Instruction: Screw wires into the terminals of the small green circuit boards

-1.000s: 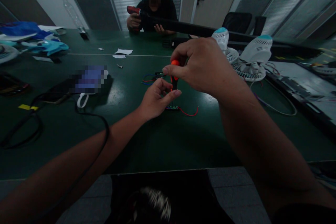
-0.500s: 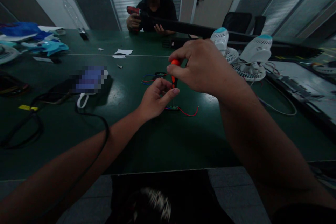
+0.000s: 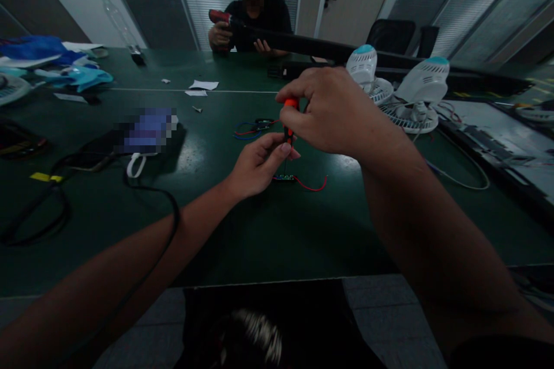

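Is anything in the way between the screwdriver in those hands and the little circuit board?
Nothing visible is. The right hand grips the top of the screwdriver, the left hand is at its lower handle, and below that it runs unobstructed down to the circuit board.

Four hands can be counted: the wearer's left hand (image 3: 259,164) and right hand (image 3: 329,110), and two belonging to one co-worker (image 3: 277,16). One table (image 3: 242,242), one screwdriver (image 3: 289,135) and one drill (image 3: 220,15) are seen. A near board (image 3: 284,178) and a far board (image 3: 262,125) are shown, at least two in all. A left fan (image 3: 362,64) and a right fan (image 3: 426,83) are also counted. One bottle (image 3: 122,29), one door (image 3: 346,6) and one white loop (image 3: 130,166) are found. At least two papers (image 3: 206,85) are visible; the wires (image 3: 318,188) cannot be counted exactly.
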Motion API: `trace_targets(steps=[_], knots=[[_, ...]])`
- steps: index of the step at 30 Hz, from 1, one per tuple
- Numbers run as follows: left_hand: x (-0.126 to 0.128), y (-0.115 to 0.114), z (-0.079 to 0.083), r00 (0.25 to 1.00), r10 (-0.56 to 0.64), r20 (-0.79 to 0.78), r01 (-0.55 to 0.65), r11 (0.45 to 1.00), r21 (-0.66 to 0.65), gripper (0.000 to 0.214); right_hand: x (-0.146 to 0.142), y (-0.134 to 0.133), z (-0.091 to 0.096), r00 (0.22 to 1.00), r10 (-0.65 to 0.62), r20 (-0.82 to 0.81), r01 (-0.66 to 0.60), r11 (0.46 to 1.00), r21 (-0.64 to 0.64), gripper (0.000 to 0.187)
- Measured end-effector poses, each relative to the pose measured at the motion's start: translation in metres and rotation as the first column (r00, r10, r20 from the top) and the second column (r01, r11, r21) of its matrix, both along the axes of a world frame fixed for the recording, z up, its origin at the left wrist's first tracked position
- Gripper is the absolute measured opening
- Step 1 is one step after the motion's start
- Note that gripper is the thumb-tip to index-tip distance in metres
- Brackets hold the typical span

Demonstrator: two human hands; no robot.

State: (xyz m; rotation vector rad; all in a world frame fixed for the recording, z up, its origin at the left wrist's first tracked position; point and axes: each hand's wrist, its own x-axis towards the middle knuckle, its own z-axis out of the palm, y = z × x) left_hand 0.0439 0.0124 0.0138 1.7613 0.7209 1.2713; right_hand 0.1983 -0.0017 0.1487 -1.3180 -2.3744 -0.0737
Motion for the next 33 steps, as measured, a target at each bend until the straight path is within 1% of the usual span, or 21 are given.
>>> trace_targets(steps=[3,6,9,13,15,19,22,27,33], knots=[[-0.0002,0.0000,0.0004,1.000,-0.001,-0.002,0.001,1.000,-0.003,0.037,0.0003,0.0005,-0.0021,0.999,0.022,-0.037,-0.022,1.000,-0.014,0.028],[0.0008,0.0006,-0.0003,1.000,-0.002,0.003,0.002,1.000,-0.021,0.035,-0.0001,0.0013,-0.0039,0.997,0.040,-0.071,-0.042,0.999,-0.027,0.029],[0.0022,0.0015,-0.0020,0.999,-0.011,0.036,0.012,0.999,-0.033,0.034,-0.0011,0.0027,-0.0051,0.997,0.006,-0.083,-0.008,1.000,-0.021,0.032],[0.0033,0.0020,-0.0027,0.998,-0.013,0.055,0.015,0.999,-0.037,0.033,-0.0021,0.0029,-0.0058,0.992,-0.061,-0.110,0.060,0.998,-0.009,0.046],[0.0031,0.0021,-0.0024,0.998,-0.007,0.057,0.009,0.999,-0.036,0.033,-0.0022,0.0018,-0.0057,0.987,-0.094,-0.131,0.096,0.995,0.010,0.048],[0.0025,0.0028,-0.0027,0.998,0.037,0.042,-0.036,0.999,-0.035,0.036,-0.0014,0.0004,-0.0049,0.980,-0.144,-0.137,0.151,0.988,0.038,0.040],[0.0025,0.0038,-0.0038,0.997,0.060,0.042,-0.059,0.997,-0.039,0.037,-0.0011,0.0017,-0.0050,0.983,-0.142,-0.119,0.148,0.988,0.042,0.032],[0.0032,0.0038,-0.0033,0.997,0.061,0.044,-0.060,0.998,-0.034,0.036,-0.0019,0.0035,-0.0055,0.987,-0.121,-0.104,0.127,0.991,0.051,0.019],[0.0039,0.0019,-0.0017,0.997,0.074,0.019,-0.074,0.997,-0.027,0.034,0.0001,0.0007,-0.0040,0.993,-0.060,-0.103,0.067,0.996,0.066,0.020]])
